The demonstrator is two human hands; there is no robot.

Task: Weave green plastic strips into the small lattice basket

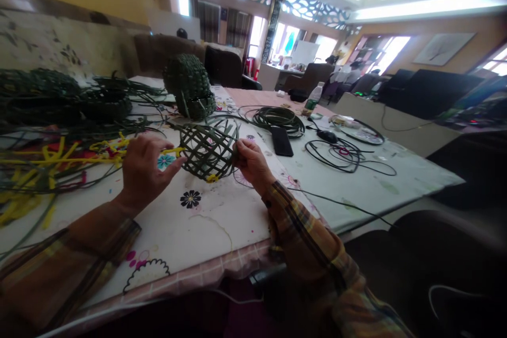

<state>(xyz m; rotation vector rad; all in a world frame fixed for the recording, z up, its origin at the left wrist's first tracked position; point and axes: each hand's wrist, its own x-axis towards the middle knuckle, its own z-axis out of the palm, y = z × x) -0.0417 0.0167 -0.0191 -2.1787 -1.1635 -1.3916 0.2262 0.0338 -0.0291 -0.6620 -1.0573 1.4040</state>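
Observation:
A dark green open-weave basket (204,149) lies between my hands on the patterned tablecloth, with small yellow pieces at its left side and bottom. My right hand (250,161) pinches its right edge between thumb and fingers. At the basket's left, my left hand (144,166) is open, thumb and fingers spread apart. A yellow strip (174,151) shows in the gap between them; I cannot tell whether any finger touches it.
Behind stands a tightly woven green basket (189,84). Yellow strips (51,161) and more green weaving (105,103) lie left. A strip coil (277,119), phone (281,141), mouse (328,136), bottle (313,100) and loose strip loops (332,156) lie right. People sit farther back.

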